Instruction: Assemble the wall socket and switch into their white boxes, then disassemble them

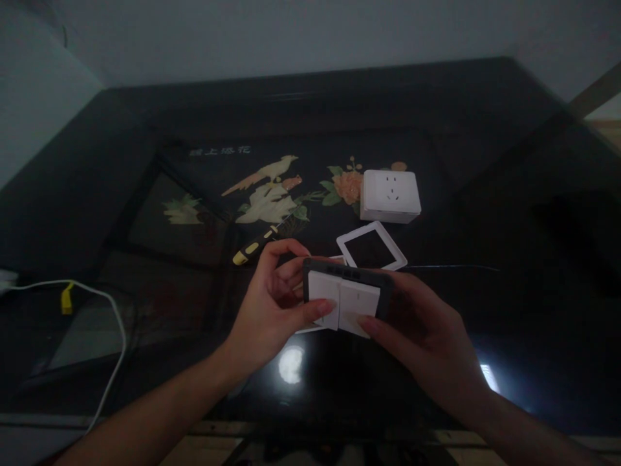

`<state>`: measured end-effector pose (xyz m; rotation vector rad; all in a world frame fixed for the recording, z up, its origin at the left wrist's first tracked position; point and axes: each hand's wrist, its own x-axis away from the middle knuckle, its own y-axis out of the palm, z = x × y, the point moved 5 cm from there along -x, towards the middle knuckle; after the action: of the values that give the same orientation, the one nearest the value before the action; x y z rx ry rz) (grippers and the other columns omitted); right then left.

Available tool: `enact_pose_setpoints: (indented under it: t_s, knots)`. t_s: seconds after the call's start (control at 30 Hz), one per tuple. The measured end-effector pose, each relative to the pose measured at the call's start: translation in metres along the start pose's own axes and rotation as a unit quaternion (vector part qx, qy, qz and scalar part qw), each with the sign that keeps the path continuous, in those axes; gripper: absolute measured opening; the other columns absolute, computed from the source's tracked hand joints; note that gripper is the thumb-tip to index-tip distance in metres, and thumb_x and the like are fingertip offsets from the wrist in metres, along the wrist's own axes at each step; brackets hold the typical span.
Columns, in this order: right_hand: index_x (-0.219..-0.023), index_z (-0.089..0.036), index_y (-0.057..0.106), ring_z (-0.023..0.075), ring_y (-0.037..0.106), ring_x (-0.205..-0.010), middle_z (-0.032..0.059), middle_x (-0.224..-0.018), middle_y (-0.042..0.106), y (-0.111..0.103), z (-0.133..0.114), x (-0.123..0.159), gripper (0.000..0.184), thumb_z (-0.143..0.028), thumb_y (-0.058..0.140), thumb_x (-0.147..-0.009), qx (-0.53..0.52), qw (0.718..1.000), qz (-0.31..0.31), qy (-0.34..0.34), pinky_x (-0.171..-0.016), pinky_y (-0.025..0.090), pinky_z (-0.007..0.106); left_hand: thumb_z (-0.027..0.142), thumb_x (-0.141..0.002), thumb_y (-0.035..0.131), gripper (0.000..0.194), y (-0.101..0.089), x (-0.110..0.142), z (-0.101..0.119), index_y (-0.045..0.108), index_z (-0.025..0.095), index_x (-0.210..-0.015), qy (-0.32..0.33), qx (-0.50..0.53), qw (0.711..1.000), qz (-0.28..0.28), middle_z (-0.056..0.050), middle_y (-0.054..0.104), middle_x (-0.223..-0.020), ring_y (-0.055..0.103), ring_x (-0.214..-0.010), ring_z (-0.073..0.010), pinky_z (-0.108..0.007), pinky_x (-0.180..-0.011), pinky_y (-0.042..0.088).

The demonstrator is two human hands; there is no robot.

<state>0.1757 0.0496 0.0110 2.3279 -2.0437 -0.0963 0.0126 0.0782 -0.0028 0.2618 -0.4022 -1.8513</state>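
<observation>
Between my two hands is a wall switch [356, 307], a dark grey frame with two white rocker buttons, held tilted above the table. My left hand [276, 304] grips its left side, thumb on the left rocker. On the right side, my right hand [427, 336] grips it with the thumb pressed on the right rocker; its other fingers are hidden behind. A white square cover frame [392, 249] lies just beyond the switch. Another white piece, partly hidden, shows beneath the switch. Left of it lies a screwdriver [255, 246] with a black and yellow handle.
A stack of white socket panels [391, 194] stands beyond the frame at the right. The glossy black table [485, 194] has a bird and flower picture and reflects light. A white cable [119, 317] with a yellow tag [66, 301] runs along the left side.
</observation>
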Motion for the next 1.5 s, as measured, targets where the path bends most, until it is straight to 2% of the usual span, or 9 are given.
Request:
enact_pose_setpoints:
  t_s: [0.5, 0.7, 0.8, 0.9, 0.97, 1.1, 1.27, 1.37, 1.5]
  knots:
    - [-0.107, -0.032, 0.066, 0.0157, 0.075, -0.095, -0.0033, -0.103, 0.077, 0.0, -0.001, 0.003, 0.036, -0.012, 0.074, -0.078, 0.001, 1.0, 0.003, 0.016, -0.081, 0.062, 0.024, 0.004, -0.074, 0.079, 0.046, 0.0, 0.003, 0.006, 0.056, 0.026, -0.106, 0.023, -0.041, 0.999, 0.002, 0.003, 0.074, -0.104, 0.072, -0.099, -0.0124, -0.018, -0.081, 0.058]
    - [-0.108, -0.028, 0.062, 0.0182, 0.074, -0.096, 0.0002, -0.106, 0.077, -0.002, 0.003, 0.0, 0.03, -0.021, 0.073, -0.081, -0.036, 0.998, 0.002, 0.048, -0.081, 0.063, 0.028, 0.016, -0.082, 0.074, 0.053, 0.001, 0.007, 0.01, 0.051, 0.031, -0.127, 0.051, -0.167, 0.984, -0.021, -0.003, 0.062, -0.129, 0.062, -0.118, -0.0188, -0.027, -0.09, 0.057]
    - [-0.106, -0.028, 0.062, 0.0171, 0.075, -0.095, -0.0007, -0.104, 0.077, -0.004, 0.004, -0.002, 0.029, -0.019, 0.072, -0.08, -0.036, 0.998, 0.007, 0.059, -0.079, 0.063, 0.027, 0.028, -0.081, 0.076, 0.066, 0.0, 0.01, 0.016, 0.043, 0.033, -0.138, 0.142, -0.314, 0.937, -0.05, -0.008, 0.044, -0.146, 0.046, -0.134, -0.0281, -0.041, -0.103, 0.05]
    - [-0.105, -0.027, 0.062, 0.0167, 0.075, -0.094, -0.0003, -0.105, 0.077, -0.002, 0.004, -0.003, 0.029, -0.018, 0.072, -0.08, -0.032, 0.997, -0.003, 0.064, -0.077, 0.064, 0.026, 0.04, -0.077, 0.079, 0.083, 0.007, 0.014, 0.019, 0.035, 0.03, -0.146, 0.252, -0.502, 0.82, -0.11, -0.013, 0.033, -0.152, 0.033, -0.141, -0.0351, -0.052, -0.114, 0.035]
    - [-0.104, -0.027, 0.063, 0.0159, 0.075, -0.092, -0.0008, -0.104, 0.076, 0.001, 0.005, -0.002, 0.028, -0.017, 0.072, -0.079, -0.028, 0.997, -0.015, 0.065, -0.076, 0.063, 0.025, 0.049, -0.076, 0.078, 0.091, 0.012, 0.016, 0.016, 0.028, 0.027, -0.15, 0.282, -0.567, 0.759, -0.151, -0.016, 0.035, -0.151, 0.031, -0.142, -0.0369, -0.054, -0.116, 0.031]
    - [-0.105, -0.028, 0.064, 0.0139, 0.075, -0.087, -0.0028, -0.099, 0.076, 0.004, 0.007, 0.0, 0.029, -0.017, 0.073, -0.079, -0.038, 0.997, -0.033, 0.058, -0.073, 0.063, 0.023, 0.051, -0.08, 0.073, 0.091, 0.014, 0.017, 0.013, 0.024, 0.021, -0.151, 0.291, -0.594, 0.728, -0.181, -0.017, 0.043, -0.145, 0.037, -0.137, -0.0335, -0.049, -0.116, 0.03]
    - [-0.115, -0.026, 0.062, 0.016, 0.074, -0.093, 0.0025, -0.107, 0.076, -0.002, 0.004, 0.0, 0.028, -0.028, 0.065, -0.088, 0.02, 0.999, -0.042, 0.015, -0.078, 0.062, 0.026, 0.052, -0.078, 0.074, 0.088, 0.011, 0.016, 0.018, 0.031, 0.02, -0.148, 0.283, -0.58, 0.749, -0.148, -0.016, 0.045, -0.143, 0.043, -0.132, -0.0316, -0.047, -0.115, 0.031]
    - [-0.12, -0.026, 0.06, 0.0171, 0.073, -0.095, 0.0046, -0.109, 0.075, -0.011, 0.001, -0.004, 0.029, -0.029, 0.06, -0.092, 0.098, 0.995, -0.023, -0.028, -0.079, 0.062, 0.029, 0.051, -0.078, 0.075, 0.083, 0.001, 0.008, 0.034, 0.036, 0.023, -0.145, 0.272, -0.577, 0.765, -0.086, -0.013, 0.047, -0.141, 0.045, -0.129, -0.031, -0.044, -0.11, 0.038]
    - [-0.114, -0.022, 0.064, 0.0223, 0.068, -0.107, 0.0084, -0.115, 0.071, -0.02, 0.001, -0.012, 0.025, -0.02, 0.054, -0.091, 0.303, 0.948, -0.012, -0.099, -0.092, 0.058, 0.041, 0.044, -0.08, 0.075, 0.071, -0.039, -0.009, 0.066, 0.042, 0.028, -0.141, 0.248, -0.6, 0.759, 0.044, -0.008, 0.05, -0.141, 0.045, -0.131, -0.0319, -0.048, -0.112, 0.034]
